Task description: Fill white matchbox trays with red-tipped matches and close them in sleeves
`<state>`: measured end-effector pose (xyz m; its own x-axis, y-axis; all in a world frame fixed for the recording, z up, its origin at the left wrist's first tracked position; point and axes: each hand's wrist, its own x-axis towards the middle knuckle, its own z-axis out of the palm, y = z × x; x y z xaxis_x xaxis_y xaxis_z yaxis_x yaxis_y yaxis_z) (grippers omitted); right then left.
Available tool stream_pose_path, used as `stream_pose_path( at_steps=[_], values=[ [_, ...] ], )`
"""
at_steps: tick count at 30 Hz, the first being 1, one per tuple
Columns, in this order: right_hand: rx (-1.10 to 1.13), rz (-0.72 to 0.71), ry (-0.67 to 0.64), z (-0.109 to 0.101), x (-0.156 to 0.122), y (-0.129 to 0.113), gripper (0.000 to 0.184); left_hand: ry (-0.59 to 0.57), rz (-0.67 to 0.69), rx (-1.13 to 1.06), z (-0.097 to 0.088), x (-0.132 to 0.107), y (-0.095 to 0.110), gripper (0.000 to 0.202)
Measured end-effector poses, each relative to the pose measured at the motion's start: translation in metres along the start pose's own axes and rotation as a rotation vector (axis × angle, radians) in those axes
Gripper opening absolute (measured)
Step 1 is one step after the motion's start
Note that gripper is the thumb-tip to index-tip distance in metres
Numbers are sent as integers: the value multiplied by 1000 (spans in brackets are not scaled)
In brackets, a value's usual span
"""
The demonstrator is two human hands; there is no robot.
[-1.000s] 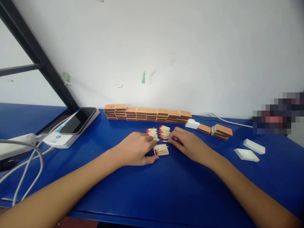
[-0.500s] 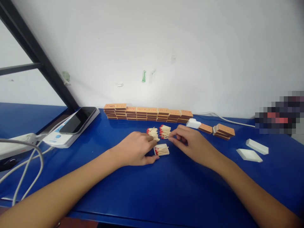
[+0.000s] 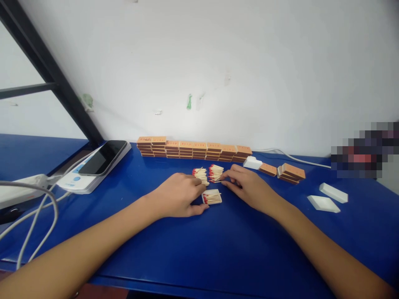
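Observation:
A small white matchbox tray (image 3: 217, 192) with red-headed matches (image 3: 212, 198) lying in it sits on the blue table. My left hand (image 3: 177, 195) grips its left end, thumb at the near corner and fingers along the far side. Just beyond the tray lie two piles of matches, a left pile (image 3: 201, 175) and a right pile (image 3: 215, 173). My right hand (image 3: 247, 185) is at the right pile's near right edge, thumb and forefinger pinched at the plain end of a match; how many it holds is too small to tell.
A stacked row of orange matchboxes (image 3: 193, 149) lines the wall. To its right are a white tray (image 3: 252, 162), more matchboxes (image 3: 291, 172) and two white trays (image 3: 324, 203). A phone (image 3: 104, 158) rests on a white box (image 3: 73, 182) at left, near white cables (image 3: 54, 207).
My right hand has shifted slightly left along the right pile's edge. My left hand stays at the tray. The view has turned slightly.

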<state>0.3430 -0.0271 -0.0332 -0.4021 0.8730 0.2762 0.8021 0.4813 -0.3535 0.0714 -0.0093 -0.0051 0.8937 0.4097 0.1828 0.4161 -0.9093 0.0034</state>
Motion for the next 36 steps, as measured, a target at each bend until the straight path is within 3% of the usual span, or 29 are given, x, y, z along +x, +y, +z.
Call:
stream_pose_path(
  at_steps=[22,28,32,36],
  values=[
    [-17,-2,-41,-3,3,0,12,-41,-14,2,0,2,-1,40],
    [57,23,-84,-18,-5,-18,13,-47,-16,7,-1,1,0,41],
    [121,-47,-111,-14,-6,-36,11,-45,-10,28,-2,2,0,39],
    [141,-30,-44,-8,-4,-30,12,-46,-10,33,-1,2,1,38]
  ],
)
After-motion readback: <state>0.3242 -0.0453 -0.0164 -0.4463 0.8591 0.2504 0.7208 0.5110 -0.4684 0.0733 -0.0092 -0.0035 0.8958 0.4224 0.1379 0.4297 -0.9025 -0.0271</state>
